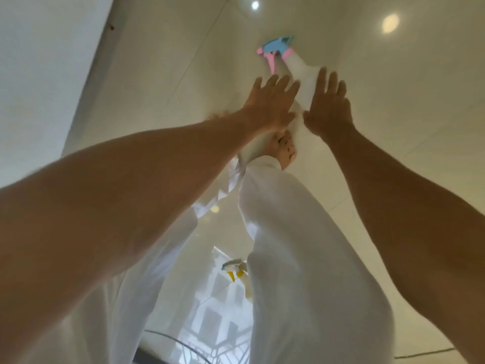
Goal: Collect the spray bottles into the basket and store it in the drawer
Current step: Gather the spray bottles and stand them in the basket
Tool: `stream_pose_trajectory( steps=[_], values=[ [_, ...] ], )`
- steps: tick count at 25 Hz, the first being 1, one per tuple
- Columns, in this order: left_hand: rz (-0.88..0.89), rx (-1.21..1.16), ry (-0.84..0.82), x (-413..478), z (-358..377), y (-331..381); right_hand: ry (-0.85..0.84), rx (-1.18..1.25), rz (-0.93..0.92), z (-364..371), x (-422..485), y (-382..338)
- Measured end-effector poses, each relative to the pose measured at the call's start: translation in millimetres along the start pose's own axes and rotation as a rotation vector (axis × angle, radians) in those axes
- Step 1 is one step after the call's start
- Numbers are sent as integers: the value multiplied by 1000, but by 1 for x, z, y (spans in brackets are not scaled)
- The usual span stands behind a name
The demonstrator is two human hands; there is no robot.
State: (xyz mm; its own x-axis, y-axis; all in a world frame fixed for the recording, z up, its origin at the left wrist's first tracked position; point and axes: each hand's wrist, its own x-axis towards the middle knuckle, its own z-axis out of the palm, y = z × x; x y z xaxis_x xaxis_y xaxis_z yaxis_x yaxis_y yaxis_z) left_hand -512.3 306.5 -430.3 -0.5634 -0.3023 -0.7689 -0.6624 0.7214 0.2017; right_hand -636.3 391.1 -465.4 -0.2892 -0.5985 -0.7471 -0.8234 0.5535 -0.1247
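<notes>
A white spray bottle point(301, 70) with a blue and pink trigger head lies on the glossy floor ahead of me. My left hand point(270, 106) is stretched out at its left side and my right hand point(328, 109) at its right side. Both have fingers spread and hold nothing; I cannot tell whether they touch the bottle. A second white spray bottle point(237, 271) with a yellow trigger lies on the floor between my legs, partly hidden by my trouser leg. White wire bars point(210, 348) at the bottom edge may be the basket.
My legs in white trousers point(301, 258) and a bare foot point(284, 149) stand below the hands. A white wall point(39, 74) runs along the left. The pale tiled floor point(406, 101) stretches to the right, with light spots reflected in it.
</notes>
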Motion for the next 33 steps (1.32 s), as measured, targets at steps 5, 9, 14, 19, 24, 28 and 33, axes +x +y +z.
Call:
stream_pose_trajectory(
  steps=[5, 9, 14, 19, 24, 28, 33],
  values=[
    [-47, -85, 32, 16, -6, -16, 92, 56, -45, 6, 19, 1],
    [-149, -364, 51, -9, -30, -12, 115, 48, -74, -12, -11, -15],
    [-678, -1344, 39, -75, -80, 4, 298, 28, -144, -64, -87, -51],
    [-735, -1925, 178, -165, -132, -6, 521, -62, -297, -118, -171, -105],
    [-746, -1987, 467, -248, -174, -49, 453, -4, -441, -190, -232, -178],
    [-629, -1642, 714, -325, -198, -109, 511, 468, -563, -259, -264, -249],
    [-540, -1394, 826, -405, -194, -191, 314, 686, -706, -325, -278, -380]
  ],
)
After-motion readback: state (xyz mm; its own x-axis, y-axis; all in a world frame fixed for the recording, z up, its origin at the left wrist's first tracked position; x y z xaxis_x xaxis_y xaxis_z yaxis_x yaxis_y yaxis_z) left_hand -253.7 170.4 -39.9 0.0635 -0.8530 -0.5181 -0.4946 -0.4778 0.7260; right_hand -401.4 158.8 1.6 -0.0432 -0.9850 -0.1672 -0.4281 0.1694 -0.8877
